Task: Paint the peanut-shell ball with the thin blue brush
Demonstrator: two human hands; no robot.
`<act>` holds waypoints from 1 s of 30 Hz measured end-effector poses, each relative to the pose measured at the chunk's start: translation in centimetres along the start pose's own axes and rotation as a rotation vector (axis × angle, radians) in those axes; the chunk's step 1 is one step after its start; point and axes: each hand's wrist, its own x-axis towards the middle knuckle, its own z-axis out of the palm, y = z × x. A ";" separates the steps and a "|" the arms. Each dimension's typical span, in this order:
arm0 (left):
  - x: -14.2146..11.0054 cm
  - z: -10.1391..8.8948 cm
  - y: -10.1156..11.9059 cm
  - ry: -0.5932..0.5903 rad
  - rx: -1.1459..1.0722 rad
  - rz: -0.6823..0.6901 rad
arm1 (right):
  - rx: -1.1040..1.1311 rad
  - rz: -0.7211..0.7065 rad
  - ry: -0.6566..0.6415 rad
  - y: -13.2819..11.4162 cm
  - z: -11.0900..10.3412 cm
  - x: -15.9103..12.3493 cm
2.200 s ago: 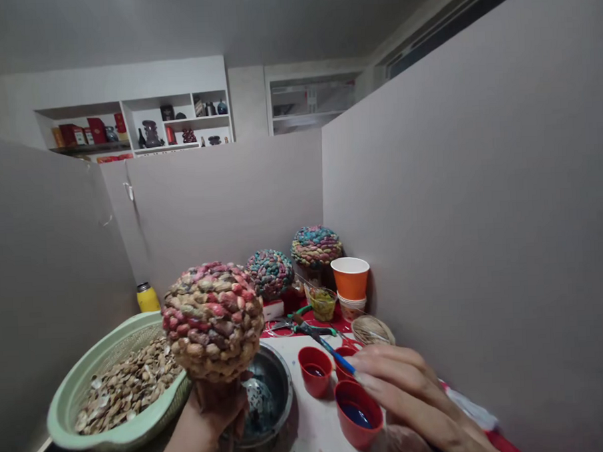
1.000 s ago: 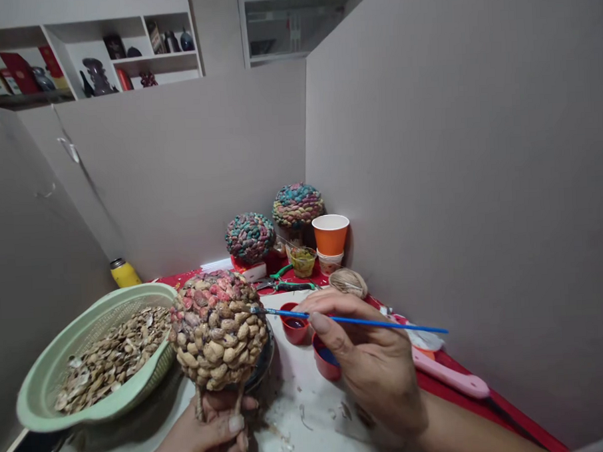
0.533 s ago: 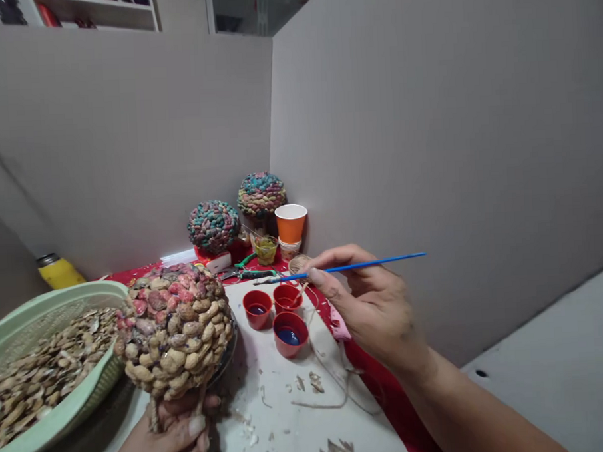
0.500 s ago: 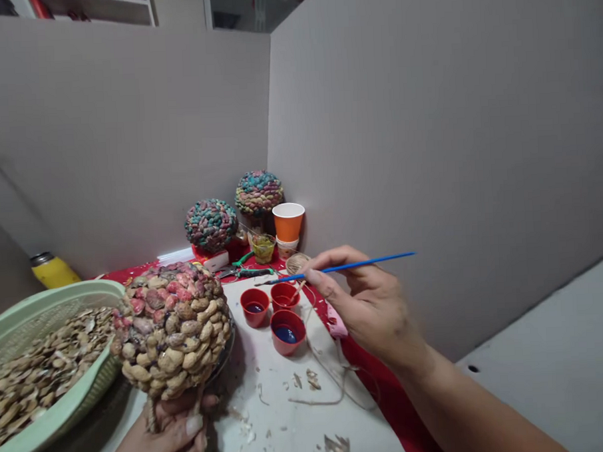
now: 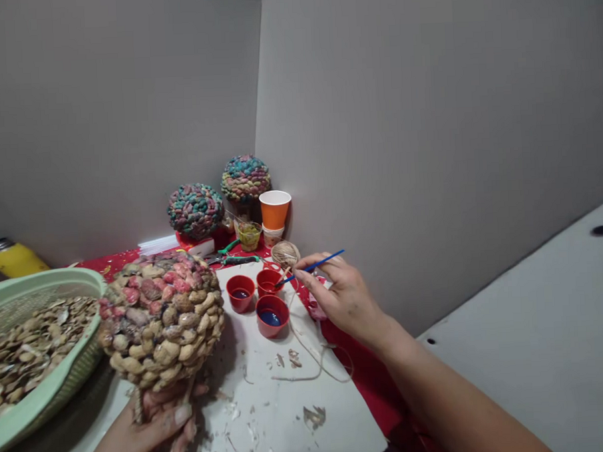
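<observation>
Booth: Grey panels (image 5: 378, 149) meet in a corner beyond the front red cup (image 5: 272, 330), your reference for all positions below.
Work surface: White board (image 5: 270, 414) beneath the front red cup, with red cloth (image 5: 360, 357) to its right and rear.
Peanut ball (image 5: 165, 318): Left of the front red cup; pink-red on top, mostly plain tan below.
Left hand (image 5: 163, 418): Your fingers grip the peanut ball from below, at its cord legs.
Right hand (image 5: 342, 294): Right of the front red cup; you pinch the blue brush (image 5: 330, 257) between thumb and fingers.
Brush tip: At the mouth of the right rear cup (image 5: 262, 288), behind the front red cup; contact with the contents cannot be told.
Liquids: Dark blue in the front red cup; dark in the left rear cup (image 5: 240, 306).
Obstructions: Peanut ball screens the board far left of the front red cup; a loose cord (image 5: 298, 378) and shell scraps (image 5: 314, 417) lie before it.
Left side: Green basket (image 5: 90, 355) of shells, well apart from the front red cup.
Rear: Pliers (image 5: 240, 260), twine ball (image 5: 285, 254), orange cup (image 5: 275, 214) and two coloured balls (image 5: 195, 210) stand or lie beyond the front red cup.
</observation>
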 end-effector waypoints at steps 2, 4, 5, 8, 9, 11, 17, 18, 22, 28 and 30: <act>0.1 -0.1 -0.2 -0.065 -0.002 -0.013 | 0.001 -0.025 -0.014 0.7 1.5 0.1; 0.3 -0.3 -0.6 -0.147 -0.036 -0.047 | 0.011 -0.052 -0.030 1.3 3.0 0.2; 0.5 -0.5 -0.8 -0.168 -0.052 -0.050 | 0.014 -0.065 -0.041 1.6 3.7 0.3; 1.2 -0.9 -1.4 -0.202 -0.080 -0.027 | 0.012 -0.087 -0.098 2.7 5.1 0.5; 1.4 -1.0 -1.6 -0.205 -0.089 -0.025 | 0.002 -0.080 -0.118 3.1 5.4 0.5; 1.5 -1.1 -1.8 -0.200 -0.111 -0.027 | -0.025 -0.046 -0.158 3.7 5.7 0.3; 1.2 -1.1 -1.6 -0.193 -0.109 -0.036 | -0.043 0.085 -0.239 4.2 6.1 -0.3; 1.2 -1.0 -1.5 -0.196 -0.099 -0.043 | -0.036 0.099 -0.245 4.0 6.2 -0.3; 0.9 -0.7 -0.9 -0.215 -0.054 -0.041 | 0.007 0.143 -0.257 3.4 6.1 -0.4; 0.5 -0.4 -0.4 -0.161 0.000 -0.021 | 0.061 0.231 -0.266 3.0 5.6 -0.2; 0.5 -0.4 -0.4 -0.144 0.004 -0.026 | 0.092 0.259 -0.265 3.0 5.7 -0.2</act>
